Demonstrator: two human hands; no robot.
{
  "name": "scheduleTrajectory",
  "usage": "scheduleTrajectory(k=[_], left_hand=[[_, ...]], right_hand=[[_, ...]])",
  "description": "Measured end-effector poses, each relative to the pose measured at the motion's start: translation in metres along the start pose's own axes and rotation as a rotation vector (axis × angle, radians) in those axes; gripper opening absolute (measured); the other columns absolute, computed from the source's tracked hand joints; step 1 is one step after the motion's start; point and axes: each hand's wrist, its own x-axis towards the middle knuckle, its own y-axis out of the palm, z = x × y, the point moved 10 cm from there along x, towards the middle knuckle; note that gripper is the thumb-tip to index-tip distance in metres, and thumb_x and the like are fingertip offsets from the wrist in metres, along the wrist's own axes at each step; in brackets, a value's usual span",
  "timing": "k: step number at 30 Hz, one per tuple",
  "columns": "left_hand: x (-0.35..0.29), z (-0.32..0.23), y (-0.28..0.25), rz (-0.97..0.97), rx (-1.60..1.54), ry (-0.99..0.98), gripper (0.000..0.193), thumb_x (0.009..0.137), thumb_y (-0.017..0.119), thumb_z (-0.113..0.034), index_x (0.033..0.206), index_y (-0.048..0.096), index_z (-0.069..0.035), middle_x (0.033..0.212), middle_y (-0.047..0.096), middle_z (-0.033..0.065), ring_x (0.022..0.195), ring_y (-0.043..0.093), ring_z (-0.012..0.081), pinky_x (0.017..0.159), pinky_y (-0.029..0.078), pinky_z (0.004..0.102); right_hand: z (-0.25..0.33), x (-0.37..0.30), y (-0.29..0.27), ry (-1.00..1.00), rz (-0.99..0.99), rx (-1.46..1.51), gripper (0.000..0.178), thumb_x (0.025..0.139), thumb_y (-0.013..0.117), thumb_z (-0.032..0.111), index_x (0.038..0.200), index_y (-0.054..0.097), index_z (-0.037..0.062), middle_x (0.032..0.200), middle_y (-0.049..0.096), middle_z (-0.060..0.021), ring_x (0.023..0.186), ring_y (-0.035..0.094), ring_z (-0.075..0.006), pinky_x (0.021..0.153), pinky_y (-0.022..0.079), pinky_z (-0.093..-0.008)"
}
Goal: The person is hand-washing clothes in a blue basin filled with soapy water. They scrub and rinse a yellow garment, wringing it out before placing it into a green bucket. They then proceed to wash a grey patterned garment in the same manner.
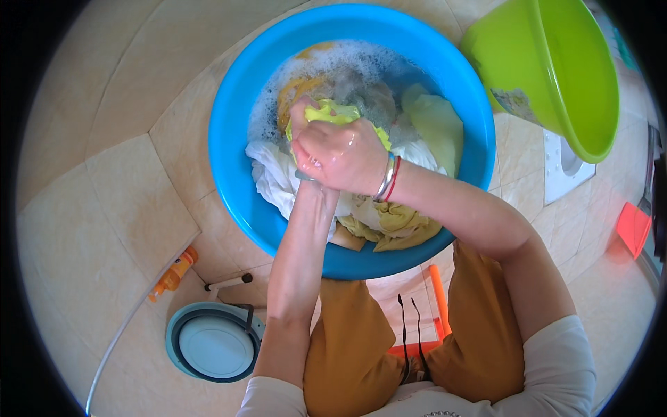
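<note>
Both my hands are together above a large blue basin (229,132) of soapy water. My right hand (346,154) is closed in a fist on a wet bright yellow-green cloth (333,112). Just behind it, my left hand (300,117) grips the same cloth, partly hidden by the right one. Around them in the basin lie white fabric (274,177), a pale yellow-green garment (434,118) and an olive-yellow cloth (403,226). An orange-yellow cloth (295,90) floats among suds (361,55) on the far side.
A lime-green bucket (580,76) lies tipped at the upper right, beside a white floor fixture (566,167). Lower left are an orange bottle (174,274), a grey-blue folding basin (215,347) and a thin hose (128,313). A red-orange object (633,229) is far right.
</note>
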Motion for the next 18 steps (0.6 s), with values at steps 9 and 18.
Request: scheduleTrajectory(k=[9, 18], left_hand=[[0.028, 0.048, -0.007, -0.006, -0.080, -0.241, 0.036, 0.097, 0.057, -0.029, 0.125, 0.051, -0.007, 0.118, 0.057, 0.0058, 0.108, 0.057, 0.0200, 0.092, 0.050, 0.0360], [0.062, 0.046, -0.023, -0.001, 0.037, -0.136, 0.043, 0.098, 0.049, -0.003, 0.139, 0.047, -0.014, 0.138, 0.048, 0.0068, 0.121, 0.051, 0.0232, 0.100, 0.046, 0.0374]], right_hand=[[-0.187, -0.039, -0.004, 0.648, 0.153, -0.191, 0.027, 0.094, 0.054, 0.035, 0.091, 0.061, 0.0098, 0.085, 0.067, -0.0177, 0.077, 0.065, -0.0372, 0.067, 0.051, -0.0498], [-0.249, -0.099, 0.034, 0.785, 0.523, -0.312, 0.034, 0.094, 0.055, 0.031, 0.121, 0.052, 0.0100, 0.108, 0.059, -0.0203, 0.090, 0.063, -0.0384, 0.074, 0.052, -0.0478]])
